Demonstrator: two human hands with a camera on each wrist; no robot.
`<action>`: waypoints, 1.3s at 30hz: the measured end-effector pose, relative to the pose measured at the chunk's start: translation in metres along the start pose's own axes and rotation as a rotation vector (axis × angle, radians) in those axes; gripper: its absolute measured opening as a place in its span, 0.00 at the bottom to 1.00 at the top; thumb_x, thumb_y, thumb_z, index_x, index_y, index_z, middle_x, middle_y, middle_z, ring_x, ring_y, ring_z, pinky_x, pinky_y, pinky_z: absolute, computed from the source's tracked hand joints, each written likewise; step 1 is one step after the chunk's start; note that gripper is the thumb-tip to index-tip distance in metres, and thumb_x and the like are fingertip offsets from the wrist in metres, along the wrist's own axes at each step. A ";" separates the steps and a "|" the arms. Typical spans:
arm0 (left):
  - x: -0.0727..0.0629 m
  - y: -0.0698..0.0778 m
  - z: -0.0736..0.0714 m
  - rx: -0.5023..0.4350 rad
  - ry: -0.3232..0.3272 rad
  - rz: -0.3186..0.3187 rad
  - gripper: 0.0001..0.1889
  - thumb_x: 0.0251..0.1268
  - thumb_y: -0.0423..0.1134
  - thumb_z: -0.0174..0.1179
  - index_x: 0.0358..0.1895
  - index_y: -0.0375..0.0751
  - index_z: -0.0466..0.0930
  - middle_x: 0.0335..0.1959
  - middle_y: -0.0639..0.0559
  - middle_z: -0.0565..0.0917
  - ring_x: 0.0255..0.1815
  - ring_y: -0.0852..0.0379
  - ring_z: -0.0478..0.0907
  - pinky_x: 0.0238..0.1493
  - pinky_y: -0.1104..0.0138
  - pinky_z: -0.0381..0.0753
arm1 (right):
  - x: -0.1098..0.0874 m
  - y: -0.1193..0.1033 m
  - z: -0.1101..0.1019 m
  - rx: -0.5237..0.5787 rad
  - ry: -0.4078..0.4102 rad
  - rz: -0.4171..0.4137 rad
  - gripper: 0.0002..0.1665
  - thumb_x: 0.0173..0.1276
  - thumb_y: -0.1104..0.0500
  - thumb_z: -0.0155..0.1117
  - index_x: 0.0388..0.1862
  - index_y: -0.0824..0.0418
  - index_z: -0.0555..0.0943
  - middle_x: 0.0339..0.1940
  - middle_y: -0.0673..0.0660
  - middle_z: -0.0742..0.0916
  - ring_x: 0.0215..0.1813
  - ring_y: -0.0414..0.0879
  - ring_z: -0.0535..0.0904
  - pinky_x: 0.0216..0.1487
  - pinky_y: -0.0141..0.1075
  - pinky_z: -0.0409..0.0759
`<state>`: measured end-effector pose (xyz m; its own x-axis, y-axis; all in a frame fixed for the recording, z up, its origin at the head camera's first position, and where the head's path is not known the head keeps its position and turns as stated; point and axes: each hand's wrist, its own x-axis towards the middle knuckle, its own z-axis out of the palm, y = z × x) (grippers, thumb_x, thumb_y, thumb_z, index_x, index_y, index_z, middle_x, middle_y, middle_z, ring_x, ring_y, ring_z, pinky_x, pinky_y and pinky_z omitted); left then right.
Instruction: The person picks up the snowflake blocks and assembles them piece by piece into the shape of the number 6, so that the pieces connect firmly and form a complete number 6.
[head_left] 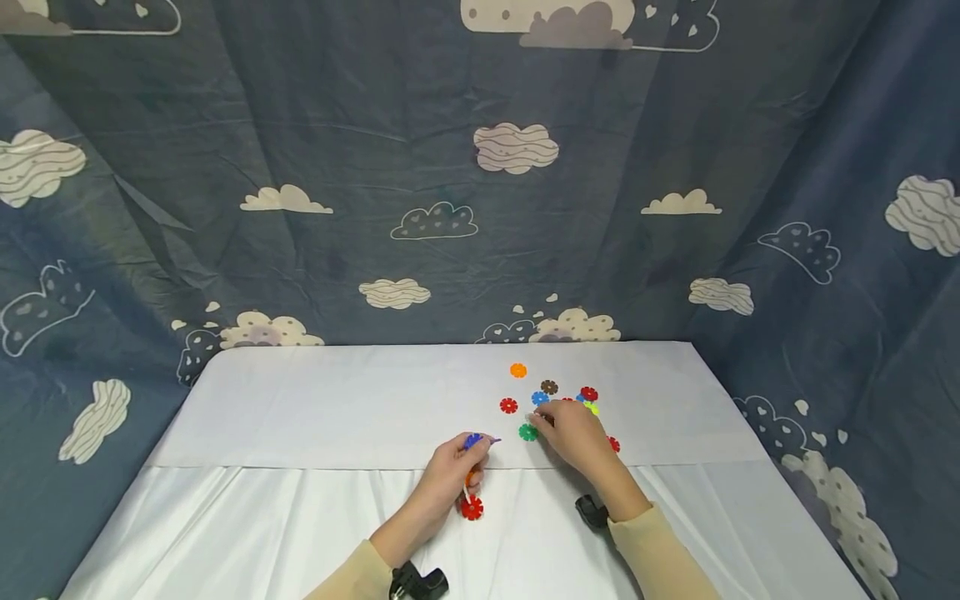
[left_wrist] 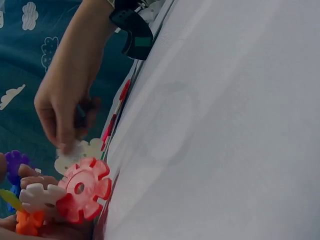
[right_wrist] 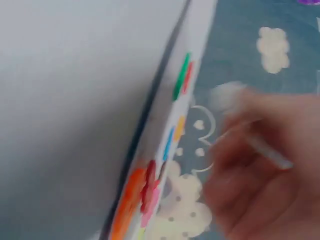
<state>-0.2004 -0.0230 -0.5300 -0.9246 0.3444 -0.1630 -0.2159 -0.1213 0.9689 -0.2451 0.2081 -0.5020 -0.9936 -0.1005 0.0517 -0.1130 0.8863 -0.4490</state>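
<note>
My left hand point(head_left: 444, 473) holds a linked chain of notched plastic discs. In the left wrist view the chain shows a red disc point(left_wrist: 95, 187), a white disc point(left_wrist: 36, 196), an orange disc point(left_wrist: 28, 223), a yellow disc point(left_wrist: 10, 200) and a purple disc point(left_wrist: 17, 162). The red one hangs below the fingers. To the right, my right hand point(head_left: 576, 435) is raised over the loose discs, its thumb and fingers pinching a whitish disc point(right_wrist: 227, 96), blurred in the right wrist view. A thin pale edge point(right_wrist: 270, 152) shows among its curled fingers; I cannot tell what it is.
Loose discs lie on the white tabletop point(head_left: 337, 408) around the right hand: green point(head_left: 528, 432), light blue point(head_left: 539, 398), brown point(head_left: 549, 387), orange point(head_left: 518, 371), yellow-green point(head_left: 592, 408) and several red ones point(head_left: 508, 406). A dark cloud-print curtain point(head_left: 337, 150) hangs behind the table.
</note>
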 end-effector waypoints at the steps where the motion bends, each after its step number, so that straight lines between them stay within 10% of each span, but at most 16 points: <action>1: 0.000 0.000 0.000 0.002 0.002 0.008 0.23 0.81 0.49 0.60 0.60 0.30 0.77 0.30 0.55 0.77 0.25 0.62 0.68 0.28 0.73 0.74 | -0.001 -0.002 -0.003 0.102 -0.024 -0.003 0.14 0.76 0.51 0.71 0.49 0.60 0.91 0.37 0.53 0.92 0.38 0.45 0.83 0.45 0.39 0.88; 7: 0.001 0.001 -0.003 0.001 0.001 0.073 0.20 0.83 0.45 0.58 0.65 0.33 0.76 0.34 0.54 0.78 0.28 0.61 0.68 0.29 0.73 0.73 | -0.010 -0.017 -0.010 0.622 -0.236 -0.045 0.24 0.81 0.48 0.64 0.33 0.68 0.84 0.20 0.53 0.79 0.22 0.43 0.70 0.24 0.31 0.69; 39: 0.002 0.001 -0.005 -0.020 0.002 0.053 0.20 0.85 0.46 0.54 0.64 0.32 0.73 0.35 0.54 0.76 0.28 0.63 0.65 0.28 0.74 0.69 | -0.017 -0.032 0.015 0.692 -0.281 -0.089 0.25 0.84 0.51 0.60 0.31 0.70 0.80 0.19 0.49 0.80 0.19 0.39 0.67 0.21 0.27 0.65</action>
<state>-0.2038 -0.0272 -0.5303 -0.9355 0.3352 -0.1120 -0.1730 -0.1579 0.9722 -0.2244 0.1746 -0.5021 -0.9331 -0.3520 -0.0738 -0.0754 0.3919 -0.9169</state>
